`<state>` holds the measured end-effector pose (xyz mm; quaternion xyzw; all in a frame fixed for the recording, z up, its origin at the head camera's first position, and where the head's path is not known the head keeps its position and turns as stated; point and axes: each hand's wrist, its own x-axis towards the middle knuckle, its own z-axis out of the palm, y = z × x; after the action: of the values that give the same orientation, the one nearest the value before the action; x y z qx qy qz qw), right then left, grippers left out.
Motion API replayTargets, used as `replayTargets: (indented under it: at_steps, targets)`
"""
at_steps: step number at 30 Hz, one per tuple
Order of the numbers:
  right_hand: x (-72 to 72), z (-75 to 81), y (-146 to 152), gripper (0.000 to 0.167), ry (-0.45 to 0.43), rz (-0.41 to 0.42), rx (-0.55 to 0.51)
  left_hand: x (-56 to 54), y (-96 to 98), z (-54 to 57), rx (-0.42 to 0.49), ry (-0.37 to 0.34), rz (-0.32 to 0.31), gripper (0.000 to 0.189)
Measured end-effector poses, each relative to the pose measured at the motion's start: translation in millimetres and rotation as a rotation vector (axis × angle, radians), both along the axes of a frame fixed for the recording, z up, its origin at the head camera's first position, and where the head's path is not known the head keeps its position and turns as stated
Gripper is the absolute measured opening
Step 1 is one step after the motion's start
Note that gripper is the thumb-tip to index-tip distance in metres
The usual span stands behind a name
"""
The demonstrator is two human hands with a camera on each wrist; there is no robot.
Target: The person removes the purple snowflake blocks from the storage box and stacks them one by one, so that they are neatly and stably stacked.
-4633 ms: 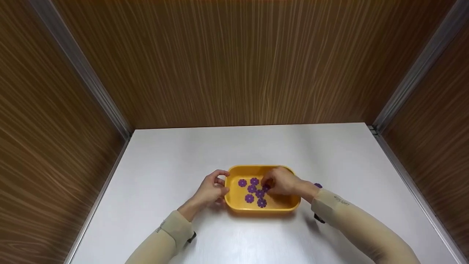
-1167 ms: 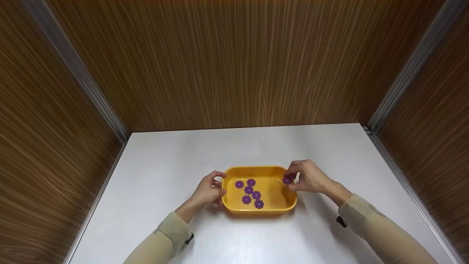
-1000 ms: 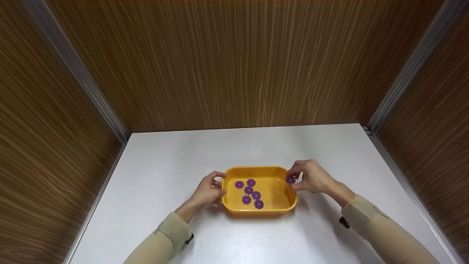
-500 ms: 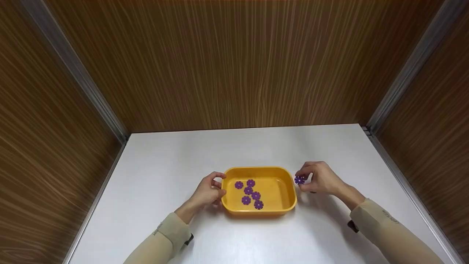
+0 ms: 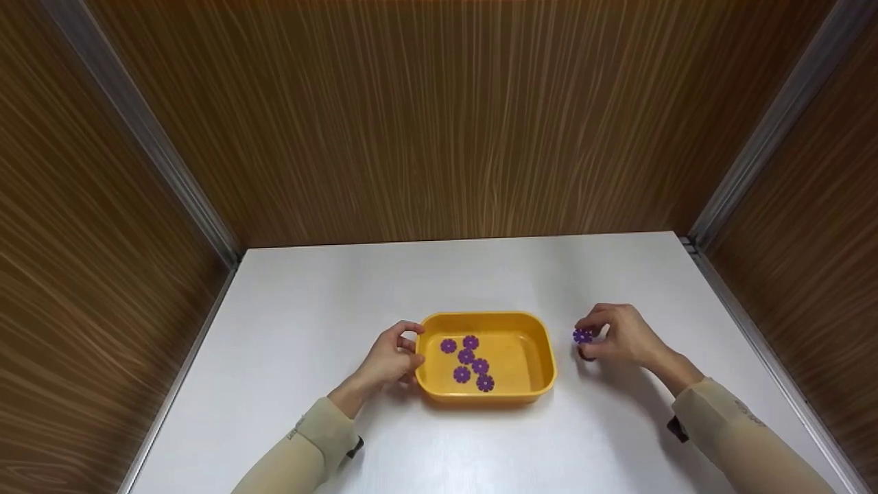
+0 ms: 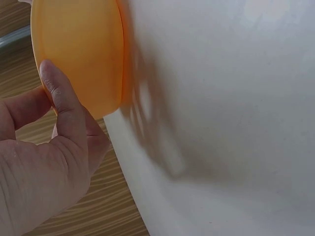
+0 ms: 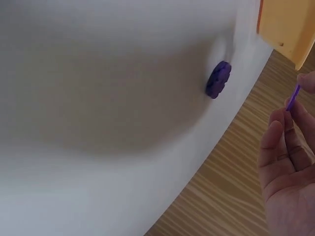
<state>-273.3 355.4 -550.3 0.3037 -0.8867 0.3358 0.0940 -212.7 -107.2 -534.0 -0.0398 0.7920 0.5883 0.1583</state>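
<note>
A yellow plastic tub point(image 5: 485, 396) stands on the white table, with several purple flower-shaped discs point(image 5: 466, 356) lying flat toward its left side. My left hand point(image 5: 385, 358) holds the tub's left end, its thumb point(image 6: 61, 93) against the outer wall. To the right of the tub, my right hand point(image 5: 625, 337) pinches one purple flower-shaped disc point(image 5: 582, 335) between thumb and fingertips. The right wrist view shows that disc edge-on. Below it, a short stack of purple discs point(image 7: 218, 79) sits on the table, mostly covered by the thumb in the head view.
The white tabletop point(image 5: 309, 295) spreads around the tub. Wood-grain panels point(image 5: 453, 123) rise at the back and both sides, with metal strips point(image 5: 748, 123) along their corners.
My right hand has lifted a disc out of the tub, carried it over the right rim and moved it rightward above the stack. My left hand stays on the tub.
</note>
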Motion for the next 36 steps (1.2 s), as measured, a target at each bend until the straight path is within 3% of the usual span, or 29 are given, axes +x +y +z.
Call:
replayTargets:
  at_steps: [6,15,36]
  targets:
    - [0.2,-6.1,9,0.024,-0.039,-0.042,0.013,-0.5,0.6,1.1,-0.023,0.01,-0.006,0.057]
    - [1.7,-16.6,20,0.029,-0.17,-0.088,0.049,-0.3,0.2,1.2,0.001,0.033,-0.026,0.058]
    - [1.7,-28.4,20,0.032,-0.205,-0.058,0.101,-0.4,0.5,1.8,-0.006,0.03,-0.023,0.056]
